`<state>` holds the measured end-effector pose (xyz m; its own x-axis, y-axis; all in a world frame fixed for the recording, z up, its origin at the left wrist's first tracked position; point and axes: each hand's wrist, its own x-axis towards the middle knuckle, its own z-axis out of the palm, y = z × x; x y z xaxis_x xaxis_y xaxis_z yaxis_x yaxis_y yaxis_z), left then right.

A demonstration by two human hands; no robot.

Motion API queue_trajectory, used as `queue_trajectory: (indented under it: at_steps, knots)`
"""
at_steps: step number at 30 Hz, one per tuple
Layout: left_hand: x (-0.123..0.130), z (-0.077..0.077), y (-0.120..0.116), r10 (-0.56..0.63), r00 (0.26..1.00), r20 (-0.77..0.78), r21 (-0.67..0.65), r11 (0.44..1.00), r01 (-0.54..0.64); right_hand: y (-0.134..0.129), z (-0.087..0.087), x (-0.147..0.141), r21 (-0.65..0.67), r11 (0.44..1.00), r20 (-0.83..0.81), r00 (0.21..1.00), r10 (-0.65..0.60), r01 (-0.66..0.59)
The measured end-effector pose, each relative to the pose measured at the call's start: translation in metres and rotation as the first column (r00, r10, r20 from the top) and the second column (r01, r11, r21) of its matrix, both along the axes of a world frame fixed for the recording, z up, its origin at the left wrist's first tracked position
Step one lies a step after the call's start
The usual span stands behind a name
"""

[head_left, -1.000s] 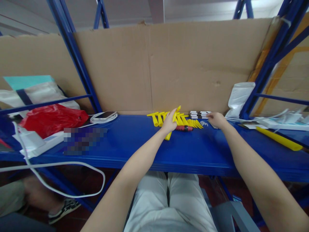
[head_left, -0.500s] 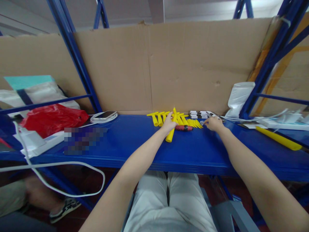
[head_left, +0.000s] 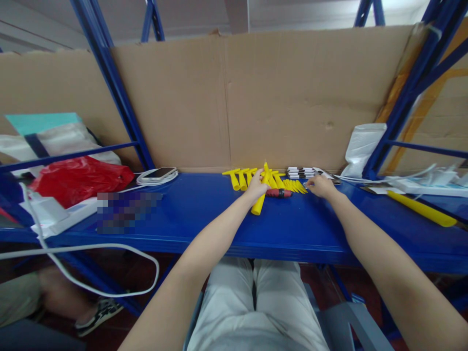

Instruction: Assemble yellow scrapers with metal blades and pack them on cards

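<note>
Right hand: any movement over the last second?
Yes. The right hand has shifted left, away from the white pouch and closer to the small yellow pieces.

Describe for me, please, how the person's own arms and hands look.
The left arm and right arm show no sleeves, markings, watch or bracelet. The left hand and right hand are ungloved; any rings are too small to make out.

Single head-worn view: looks forward and down from above wearer's lap [head_left: 254, 302], arms extending away from camera; blue shelf [head_left: 204, 219] at middle distance, cardboard panel [head_left: 263, 97] facing camera behind.
</note>
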<state>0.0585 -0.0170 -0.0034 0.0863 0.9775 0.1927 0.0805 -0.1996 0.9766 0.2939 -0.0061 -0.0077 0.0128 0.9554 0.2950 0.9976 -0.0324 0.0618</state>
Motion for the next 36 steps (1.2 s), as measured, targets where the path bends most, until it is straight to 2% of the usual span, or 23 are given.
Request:
queue_trajectory:
  at_steps: [13, 22, 25, 27, 29, 31, 34, 36]
  knots:
    - [0.000, 0.003, -0.004, -0.013, 1.000, -0.015, -0.017, 1.000, 0.013, 0.001, 0.001, -0.006, -0.067, 0.998, 0.024, 1.000, -0.004, 0.006]
    - [0.001, 0.002, -0.005, -0.016, 1.000, -0.008, -0.004, 1.000, 0.016, 0.010, -0.003, -0.002, -0.108, 0.994, 0.016, 0.999, 0.031, -0.029]
    - [0.000, 0.002, -0.003, -0.030, 0.999, 0.019, -0.022, 0.999, 0.031, 0.010, -0.002, -0.001, -0.081, 0.996, -0.029, 0.999, 0.040, -0.042]
    - [0.000, 0.002, -0.003, -0.064, 0.997, 0.046, -0.052, 0.996, 0.066, 0.008, 0.000, -0.003, -0.010, 0.998, -0.130, 0.989, 0.065, -0.067]
    - [-0.001, 0.002, -0.004, -0.126, 0.990, 0.069, -0.085, 0.988, 0.132, 0.006, 0.003, -0.007, 0.109, 0.988, -0.290, 0.948, 0.134, -0.106]
    - [0.000, 0.003, -0.006, -0.204, 0.976, 0.076, -0.110, 0.971, 0.212, 0.004, 0.006, -0.014, 0.232, 0.962, -0.457, 0.857, 0.239, -0.145]
    - [0.001, 0.004, -0.011, -0.293, 0.954, 0.059, -0.126, 0.946, 0.298, 0.001, 0.010, -0.030, 0.377, 0.903, -0.631, 0.656, 0.415, -0.208]
    - [0.002, 0.003, -0.014, -0.328, 0.943, 0.045, -0.130, 0.935, 0.331, 0.000, 0.012, -0.040, 0.442, 0.861, -0.686, 0.522, 0.506, -0.254]
